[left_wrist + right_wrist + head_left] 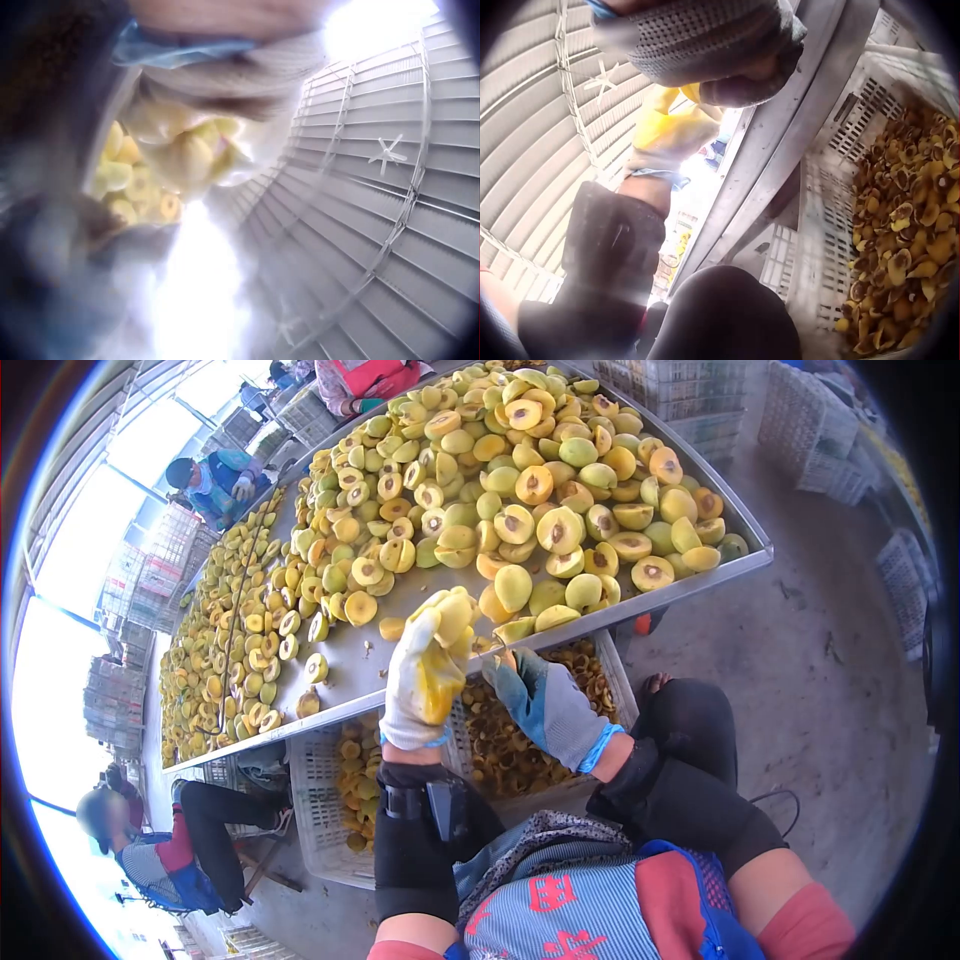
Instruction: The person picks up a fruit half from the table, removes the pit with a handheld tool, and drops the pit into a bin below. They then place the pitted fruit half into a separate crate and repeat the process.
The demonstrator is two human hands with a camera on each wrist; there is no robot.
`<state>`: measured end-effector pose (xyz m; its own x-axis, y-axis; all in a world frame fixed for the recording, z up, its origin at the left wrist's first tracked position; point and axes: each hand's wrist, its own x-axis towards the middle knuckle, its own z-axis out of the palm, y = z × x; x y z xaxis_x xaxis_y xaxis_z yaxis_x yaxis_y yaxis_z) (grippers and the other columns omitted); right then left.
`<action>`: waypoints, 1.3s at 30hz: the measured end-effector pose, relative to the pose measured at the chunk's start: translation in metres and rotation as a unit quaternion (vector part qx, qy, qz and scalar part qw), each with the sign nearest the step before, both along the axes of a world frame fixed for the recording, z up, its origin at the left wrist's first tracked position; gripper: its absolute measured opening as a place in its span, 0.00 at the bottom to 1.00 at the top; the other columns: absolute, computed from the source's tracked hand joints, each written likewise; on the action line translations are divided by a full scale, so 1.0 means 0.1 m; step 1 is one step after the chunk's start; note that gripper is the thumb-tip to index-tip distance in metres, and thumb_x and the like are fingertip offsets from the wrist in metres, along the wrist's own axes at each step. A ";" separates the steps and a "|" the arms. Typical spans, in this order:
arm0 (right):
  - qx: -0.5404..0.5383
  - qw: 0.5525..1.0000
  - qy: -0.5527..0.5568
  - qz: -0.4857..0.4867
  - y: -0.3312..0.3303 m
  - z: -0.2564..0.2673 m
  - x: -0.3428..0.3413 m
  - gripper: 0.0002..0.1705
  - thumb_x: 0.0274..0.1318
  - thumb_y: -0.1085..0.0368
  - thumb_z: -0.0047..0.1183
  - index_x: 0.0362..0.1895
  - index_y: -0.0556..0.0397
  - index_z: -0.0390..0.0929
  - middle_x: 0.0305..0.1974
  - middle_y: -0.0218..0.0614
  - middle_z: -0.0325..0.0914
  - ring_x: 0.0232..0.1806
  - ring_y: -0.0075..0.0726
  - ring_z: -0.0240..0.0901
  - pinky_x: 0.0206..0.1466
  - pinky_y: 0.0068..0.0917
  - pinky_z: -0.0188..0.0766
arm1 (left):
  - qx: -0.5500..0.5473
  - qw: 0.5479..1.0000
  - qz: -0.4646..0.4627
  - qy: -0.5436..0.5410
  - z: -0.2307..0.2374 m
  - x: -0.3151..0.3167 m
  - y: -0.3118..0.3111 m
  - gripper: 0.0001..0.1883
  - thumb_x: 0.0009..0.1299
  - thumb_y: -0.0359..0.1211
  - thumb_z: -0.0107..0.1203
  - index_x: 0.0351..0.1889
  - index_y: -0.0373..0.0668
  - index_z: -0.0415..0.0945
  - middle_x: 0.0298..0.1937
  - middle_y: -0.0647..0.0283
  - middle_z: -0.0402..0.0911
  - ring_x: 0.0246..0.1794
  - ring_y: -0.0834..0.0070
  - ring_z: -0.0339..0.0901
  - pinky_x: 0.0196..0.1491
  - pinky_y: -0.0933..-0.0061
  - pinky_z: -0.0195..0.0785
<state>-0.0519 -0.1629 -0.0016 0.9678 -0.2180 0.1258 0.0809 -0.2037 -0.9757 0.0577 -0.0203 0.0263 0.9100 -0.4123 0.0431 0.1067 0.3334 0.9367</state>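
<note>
My left hand (425, 670), in a white glove stained yellow, holds yellow-green peach halves (456, 612) in its raised fingers above the front rim of the metal table. Beside it my right hand (545, 700), in a grey-blue glove, has its fingers curled at that rim. A thin dark tool (492, 645) shows at its fingertips, mostly hidden by the glove. In the right wrist view the right hand (720, 52) overlaps the left hand (675, 135). The left wrist view is blurred; pale fruit halves (195, 157) show against the left glove.
Halved fruit (500, 480) is heaped on the raised-edge metal table (700, 575). Under its front edge stand white plastic crates (325, 800) holding fruit pieces and dark scraps (907, 240). Other people work along the left and far sides. Stacked crates (690, 400) stand behind.
</note>
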 end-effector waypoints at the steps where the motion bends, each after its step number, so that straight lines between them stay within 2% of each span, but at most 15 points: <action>1: 0.002 1.000 0.005 0.009 0.02 0.00 0.02 0.18 0.73 0.55 0.49 0.47 0.59 0.79 0.30 0.45 0.82 0.31 0.28 0.72 0.38 0.32 0.72 | 0.120 0.989 0.005 -0.087 0.09 -0.16 -0.01 0.22 0.73 0.24 0.55 0.64 0.34 0.68 0.61 0.55 0.78 0.56 0.63 0.80 0.56 0.70 0.76; 3: 0.024 0.999 0.006 0.029 0.08 -0.07 0.03 0.19 0.74 0.54 0.49 0.47 0.59 0.79 0.31 0.41 0.82 0.33 0.23 0.69 0.39 0.31 0.72 | 0.247 0.896 0.037 -0.367 -0.02 -0.30 -0.11 0.20 0.72 0.24 0.55 0.62 0.32 0.69 0.57 0.55 0.80 0.53 0.65 0.81 0.53 0.71 0.77; 5: 0.061 0.997 -0.006 0.052 0.13 -0.16 0.07 0.20 0.74 0.53 0.49 0.47 0.61 0.79 0.32 0.34 0.83 0.35 0.20 0.67 0.39 0.29 0.71 | 0.085 0.986 0.021 -0.142 0.00 -0.38 -0.14 0.19 0.74 0.25 0.54 0.62 0.33 0.70 0.54 0.55 0.81 0.50 0.67 0.81 0.52 0.71 0.77; 7: 0.103 0.992 -0.020 0.066 0.14 -0.15 0.04 0.24 0.73 0.49 0.48 0.49 0.60 0.78 0.34 0.48 0.83 0.36 0.33 0.77 0.42 0.36 0.73 | -0.043 0.994 0.013 0.104 0.14 -0.45 -0.12 0.17 0.76 0.29 0.52 0.61 0.33 0.71 0.51 0.57 0.79 0.47 0.71 0.80 0.51 0.73 0.77; 8: 0.125 0.989 -0.027 0.072 0.14 -0.13 0.03 0.27 0.73 0.46 0.47 0.51 0.60 0.78 0.34 0.54 0.83 0.37 0.39 0.81 0.43 0.39 0.74 | -0.013 0.997 0.025 0.070 0.15 -0.48 -0.13 0.17 0.77 0.31 0.51 0.60 0.34 0.71 0.52 0.56 0.79 0.47 0.71 0.80 0.51 0.72 0.77; 12: 0.153 0.986 -0.034 0.052 0.16 -0.07 0.01 0.26 0.74 0.47 0.47 0.50 0.61 0.78 0.33 0.48 0.83 0.37 0.22 0.71 0.41 0.34 0.73 | 0.167 0.974 0.084 -0.129 0.04 -0.53 -0.16 0.17 0.79 0.35 0.49 0.60 0.34 0.71 0.52 0.55 0.78 0.48 0.70 0.80 0.51 0.72 0.76; 14: 0.150 0.987 -0.014 0.062 0.14 -0.10 0.02 0.26 0.74 0.47 0.45 0.50 0.60 0.78 0.33 0.43 0.83 0.37 0.20 0.68 0.40 0.32 0.73 | 0.278 0.907 0.120 -0.292 -0.08 -0.50 -0.14 0.18 0.79 0.37 0.48 0.60 0.34 0.71 0.52 0.54 0.79 0.47 0.70 0.80 0.51 0.71 0.76; 16: 0.206 0.976 -0.026 0.072 0.18 -0.15 0.04 0.27 0.75 0.46 0.44 0.49 0.60 0.79 0.33 0.38 0.82 0.37 0.19 0.68 0.39 0.30 0.72 | 0.369 0.783 0.154 -0.477 -0.17 -0.44 -0.12 0.19 0.79 0.40 0.47 0.59 0.34 0.71 0.51 0.54 0.79 0.46 0.69 0.80 0.51 0.70 0.76; 18: 0.248 0.965 -0.022 0.083 0.23 -0.16 0.04 0.25 0.75 0.48 0.44 0.48 0.59 0.79 0.31 0.31 0.80 0.35 0.17 0.66 0.37 0.26 0.70 | 0.305 0.859 0.144 -0.385 -0.22 -0.48 -0.17 0.20 0.80 0.41 0.47 0.58 0.34 0.70 0.49 0.54 0.80 0.45 0.69 0.80 0.50 0.70 0.76; 20: 0.277 0.956 -0.003 0.096 0.25 -0.15 0.04 0.22 0.76 0.51 0.44 0.46 0.57 0.79 0.28 0.23 0.76 0.31 0.13 0.65 0.32 0.19 0.66 | 0.272 0.891 0.151 -0.330 -0.23 -0.51 -0.20 0.21 0.79 0.43 0.47 0.58 0.34 0.70 0.47 0.54 0.81 0.43 0.70 0.80 0.49 0.70 0.76; 25: 0.287 0.939 0.094 0.165 0.06 0.17 -0.04 0.27 0.75 0.44 0.43 0.40 0.55 0.78 0.21 0.25 0.71 0.21 0.16 0.61 0.23 0.19 0.59 | 0.267 0.885 0.201 -0.325 -0.26 -0.52 -0.19 0.25 0.77 0.48 0.50 0.57 0.34 0.70 0.45 0.53 0.83 0.40 0.71 0.80 0.46 0.70 0.76; 28: 0.284 0.938 0.093 0.178 0.09 0.10 -0.05 0.29 0.74 0.42 0.43 0.39 0.57 0.78 0.22 0.25 0.72 0.23 0.17 0.62 0.25 0.20 0.61 | 0.179 0.944 0.182 -0.211 -0.19 -0.57 -0.22 0.26 0.76 0.50 0.51 0.55 0.34 0.71 0.44 0.53 0.83 0.38 0.71 0.80 0.45 0.71 0.76; 34: 0.193 0.972 0.044 0.126 0.23 -0.12 -0.12 0.29 0.75 0.44 0.44 0.44 0.62 0.80 0.31 0.27 0.77 0.35 0.18 0.65 0.37 0.23 0.69 | 0.041 0.988 0.146 -0.027 -0.17 -0.62 -0.19 0.22 0.78 0.46 0.49 0.54 0.35 0.71 0.43 0.53 0.82 0.36 0.70 0.80 0.41 0.71 0.77; 37: 0.214 0.963 0.079 0.144 0.22 -0.07 -0.12 0.29 0.74 0.45 0.45 0.46 0.63 0.80 0.33 0.27 0.78 0.37 0.18 0.66 0.39 0.24 0.71 | 0.105 0.954 0.227 -0.164 -0.33 -0.61 -0.26 0.22 0.79 0.47 0.45 0.54 0.35 0.71 0.44 0.52 0.82 0.36 0.70 0.80 0.41 0.71 0.77; 39: 0.246 0.951 0.102 0.160 0.21 -0.06 -0.12 0.28 0.74 0.46 0.45 0.46 0.62 0.80 0.33 0.27 0.79 0.37 0.18 0.66 0.40 0.23 0.71 | 0.119 0.950 0.240 -0.158 -0.26 -0.69 -0.34 0.24 0.79 0.49 0.43 0.54 0.36 0.72 0.44 0.53 0.82 0.36 0.69 0.80 0.42 0.70 0.77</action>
